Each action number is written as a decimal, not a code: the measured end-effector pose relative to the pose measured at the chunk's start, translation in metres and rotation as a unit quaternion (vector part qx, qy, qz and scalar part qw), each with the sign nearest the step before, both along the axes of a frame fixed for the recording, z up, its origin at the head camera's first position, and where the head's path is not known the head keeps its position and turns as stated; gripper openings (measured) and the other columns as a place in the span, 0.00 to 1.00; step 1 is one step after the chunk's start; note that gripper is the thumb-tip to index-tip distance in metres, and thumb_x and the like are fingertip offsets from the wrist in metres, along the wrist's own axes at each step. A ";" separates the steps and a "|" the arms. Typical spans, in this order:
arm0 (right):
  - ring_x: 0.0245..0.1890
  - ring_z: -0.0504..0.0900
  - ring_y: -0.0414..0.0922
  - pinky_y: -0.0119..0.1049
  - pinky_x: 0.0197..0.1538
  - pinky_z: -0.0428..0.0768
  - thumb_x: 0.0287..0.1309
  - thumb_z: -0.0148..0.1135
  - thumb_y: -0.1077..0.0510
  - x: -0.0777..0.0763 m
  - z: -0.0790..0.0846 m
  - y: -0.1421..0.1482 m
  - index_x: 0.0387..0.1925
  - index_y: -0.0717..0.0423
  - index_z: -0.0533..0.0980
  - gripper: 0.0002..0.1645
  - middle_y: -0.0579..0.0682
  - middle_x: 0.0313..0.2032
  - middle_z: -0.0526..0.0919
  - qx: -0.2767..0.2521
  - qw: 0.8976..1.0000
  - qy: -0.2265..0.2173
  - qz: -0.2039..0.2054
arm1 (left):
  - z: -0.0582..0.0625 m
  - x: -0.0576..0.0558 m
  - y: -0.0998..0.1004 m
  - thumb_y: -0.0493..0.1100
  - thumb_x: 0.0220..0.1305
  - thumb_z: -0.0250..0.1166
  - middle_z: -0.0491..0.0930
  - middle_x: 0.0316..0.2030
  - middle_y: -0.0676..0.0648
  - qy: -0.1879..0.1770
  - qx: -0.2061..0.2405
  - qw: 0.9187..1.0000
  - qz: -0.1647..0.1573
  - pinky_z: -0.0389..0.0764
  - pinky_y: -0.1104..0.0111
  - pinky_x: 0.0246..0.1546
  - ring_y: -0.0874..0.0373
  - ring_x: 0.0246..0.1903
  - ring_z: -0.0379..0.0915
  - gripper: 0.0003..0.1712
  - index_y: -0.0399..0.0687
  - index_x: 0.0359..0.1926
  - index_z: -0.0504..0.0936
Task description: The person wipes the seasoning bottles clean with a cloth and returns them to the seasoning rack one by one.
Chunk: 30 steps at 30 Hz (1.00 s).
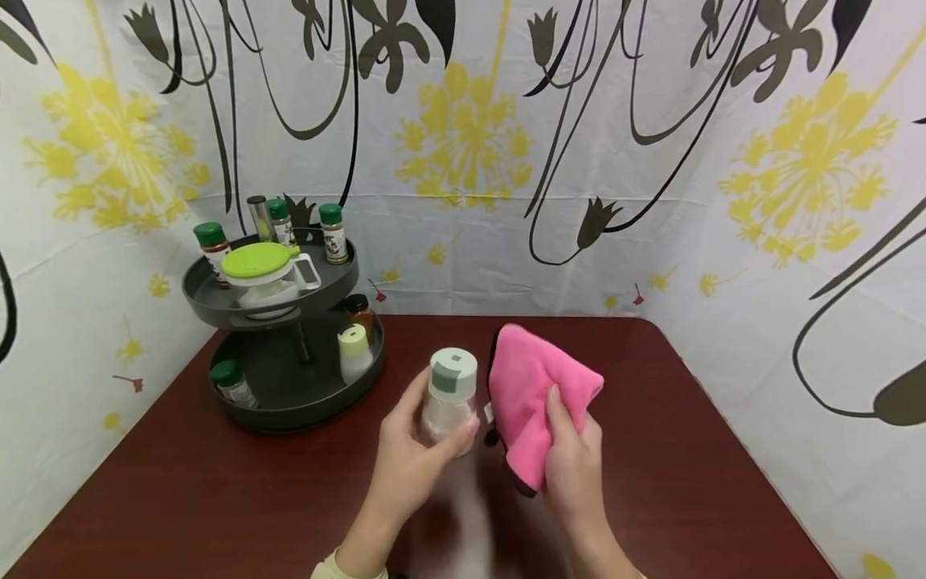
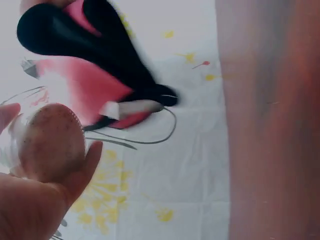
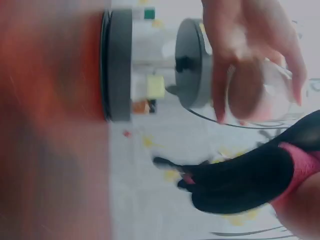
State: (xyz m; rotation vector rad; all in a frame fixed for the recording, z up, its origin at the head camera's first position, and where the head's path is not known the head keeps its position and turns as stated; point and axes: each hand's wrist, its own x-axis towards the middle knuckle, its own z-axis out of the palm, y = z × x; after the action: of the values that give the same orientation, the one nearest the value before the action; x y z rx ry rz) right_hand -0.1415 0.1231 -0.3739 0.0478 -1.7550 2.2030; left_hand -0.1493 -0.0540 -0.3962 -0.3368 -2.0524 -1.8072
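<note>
My left hand (image 1: 411, 462) grips a clear glass jar (image 1: 443, 418) with a pale grey-green lid, held upright above the table. In the left wrist view the round base of the jar (image 2: 52, 142) shows between thumb and fingers. To its right, my right hand (image 1: 575, 466) holds a folded pink cloth (image 1: 531, 394), thumb on the near face. The cloth's dark underside (image 3: 240, 185) hangs down in the right wrist view, with a small loop at its edge. A gap separates the cloth from the jar in the head view.
A two-tier dark grey turntable rack (image 1: 289, 414) stands at the back left of the brown table (image 1: 651, 482). It carries several green-capped spice bottles, a jar with a lime lid (image 1: 256, 260) and a yellow-capped bottle (image 1: 354, 354). Patterned white fabric (image 1: 463, 265) encloses the table's back and sides.
</note>
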 end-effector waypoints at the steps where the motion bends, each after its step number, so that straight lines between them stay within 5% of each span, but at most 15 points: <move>1: 0.27 0.81 0.37 0.30 0.35 0.82 0.80 0.56 0.54 0.000 0.002 -0.001 0.40 0.62 0.80 0.15 0.44 0.26 0.82 0.050 0.997 0.055 -0.020 | -0.002 0.000 0.000 0.40 0.57 0.82 0.83 0.63 0.54 0.004 -0.011 1.000 0.003 0.83 0.64 0.59 0.58 0.57 0.82 0.45 0.63 0.74 0.75; 3: 0.26 0.79 0.35 0.27 0.35 0.80 0.74 0.60 0.65 -0.001 0.004 -0.001 0.39 0.66 0.81 0.08 0.46 0.26 0.82 0.167 0.969 0.176 -0.037 | -0.007 0.000 0.000 0.40 0.57 0.82 0.83 0.62 0.53 0.027 -0.047 0.998 0.007 0.85 0.63 0.57 0.58 0.57 0.82 0.45 0.62 0.74 0.75; 6: 0.42 0.88 0.42 0.27 0.55 0.83 0.65 0.59 0.72 -0.010 0.011 -0.001 0.51 0.68 0.82 0.15 0.56 0.43 0.89 0.341 0.878 0.336 -0.013 | -0.012 0.000 0.000 0.37 0.57 0.81 0.83 0.64 0.50 0.077 -0.107 0.991 0.009 0.87 0.60 0.58 0.57 0.59 0.82 0.46 0.55 0.76 0.73; 8: 0.59 0.86 0.48 0.31 0.71 0.76 0.64 0.60 0.69 -0.017 0.019 0.001 0.65 0.64 0.78 0.27 0.57 0.60 0.86 0.415 0.827 0.380 0.012 | -0.014 -0.001 -0.001 0.35 0.56 0.80 0.82 0.64 0.48 0.114 -0.140 0.983 0.012 0.87 0.58 0.58 0.55 0.59 0.83 0.48 0.51 0.77 0.71; 9: 0.66 0.83 0.51 0.33 0.76 0.72 0.66 0.59 0.67 -0.021 0.023 0.001 0.69 0.62 0.76 0.29 0.57 0.65 0.83 0.436 0.815 0.381 0.026 | -0.013 -0.001 -0.002 0.34 0.56 0.79 0.82 0.65 0.47 0.127 -0.147 0.981 0.013 0.87 0.57 0.58 0.55 0.60 0.83 0.49 0.51 0.78 0.70; 10: 0.65 0.83 0.51 0.33 0.75 0.73 0.68 0.58 0.65 -0.025 0.027 0.002 0.68 0.60 0.76 0.27 0.56 0.64 0.84 0.445 0.815 0.369 0.040 | -0.013 -0.001 -0.002 0.34 0.56 0.80 0.82 0.66 0.47 0.138 -0.149 0.979 0.017 0.87 0.57 0.58 0.55 0.60 0.83 0.50 0.50 0.78 0.70; 11: 0.59 0.86 0.48 0.32 0.70 0.77 0.71 0.58 0.64 -0.028 0.030 0.002 0.64 0.59 0.79 0.22 0.54 0.59 0.87 0.440 0.828 0.344 0.055 | -0.012 -0.001 -0.002 0.35 0.56 0.80 0.82 0.66 0.48 0.146 -0.146 0.978 0.021 0.87 0.57 0.58 0.55 0.60 0.83 0.50 0.52 0.78 0.70; 15: 0.27 0.82 0.39 0.34 0.35 0.84 0.77 0.57 0.61 -0.032 0.029 -0.002 0.39 0.59 0.83 0.11 0.50 0.27 0.84 0.340 0.908 0.212 0.122 | -0.005 0.003 -0.002 0.37 0.58 0.81 0.80 0.68 0.49 0.115 -0.103 0.987 0.049 0.87 0.60 0.56 0.57 0.60 0.81 0.50 0.59 0.78 0.69; 17: 0.21 0.78 0.35 0.34 0.27 0.81 0.77 0.57 0.61 -0.027 0.020 -0.007 0.34 0.59 0.81 0.13 0.48 0.22 0.80 0.307 0.924 0.198 0.112 | -0.001 0.005 -0.005 0.39 0.58 0.82 0.80 0.68 0.50 0.086 -0.083 0.991 0.058 0.87 0.61 0.57 0.57 0.61 0.81 0.50 0.63 0.79 0.69; 18: 0.21 0.78 0.34 0.32 0.27 0.81 0.76 0.58 0.63 -0.023 0.016 -0.009 0.35 0.59 0.81 0.11 0.48 0.22 0.80 0.304 0.923 0.214 0.100 | 0.000 0.005 -0.007 0.39 0.59 0.81 0.80 0.68 0.51 0.074 -0.078 0.992 0.060 0.87 0.61 0.57 0.58 0.60 0.81 0.50 0.65 0.79 0.69; 21: 0.37 0.86 0.37 0.26 0.45 0.85 0.69 0.61 0.69 -0.014 0.010 -0.014 0.50 0.62 0.83 0.12 0.52 0.37 0.88 0.341 0.883 0.319 0.033 | 0.002 0.003 -0.012 0.38 0.60 0.80 0.81 0.67 0.52 0.071 -0.086 0.993 0.047 0.88 0.64 0.53 0.58 0.58 0.82 0.50 0.67 0.79 0.69; 24: 0.58 0.87 0.47 0.30 0.70 0.77 0.62 0.60 0.69 -0.010 0.020 -0.012 0.65 0.65 0.78 0.28 0.59 0.57 0.87 0.434 0.811 0.392 -0.017 | 0.000 0.003 -0.012 0.34 0.60 0.78 0.82 0.65 0.50 0.103 -0.112 0.988 0.027 0.89 0.65 0.51 0.58 0.55 0.83 0.47 0.59 0.78 0.71; 27: 0.68 0.82 0.56 0.42 0.75 0.75 0.57 0.60 0.66 -0.010 0.038 -0.010 0.69 0.66 0.75 0.35 0.61 0.66 0.82 0.515 0.750 0.415 -0.021 | -0.002 0.006 -0.008 0.31 0.57 0.78 0.84 0.62 0.49 0.140 -0.137 0.980 0.017 0.89 0.67 0.49 0.59 0.53 0.83 0.42 0.51 0.73 0.76; 28: 0.68 0.82 0.54 0.43 0.74 0.76 0.58 0.61 0.64 -0.012 0.043 -0.009 0.68 0.64 0.76 0.34 0.59 0.66 0.83 0.529 0.744 0.408 -0.009 | -0.003 0.007 -0.007 0.31 0.57 0.78 0.84 0.61 0.47 0.159 -0.149 0.976 0.018 0.89 0.65 0.50 0.58 0.54 0.84 0.41 0.48 0.71 0.77; 30: 0.65 0.84 0.49 0.44 0.72 0.78 0.66 0.57 0.64 -0.020 0.052 -0.008 0.65 0.59 0.79 0.26 0.53 0.61 0.86 0.508 0.767 0.386 0.069 | -0.003 0.009 -0.003 0.32 0.55 0.80 0.83 0.62 0.47 0.178 -0.165 0.970 0.022 0.89 0.65 0.51 0.56 0.54 0.84 0.42 0.49 0.71 0.77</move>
State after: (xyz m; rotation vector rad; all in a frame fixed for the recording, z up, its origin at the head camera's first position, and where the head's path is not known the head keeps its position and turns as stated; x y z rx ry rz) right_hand -0.1618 0.1148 -0.3221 1.1562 -2.1237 0.7534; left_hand -0.1401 -0.0571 -0.3992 -0.6497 -2.0691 -1.2634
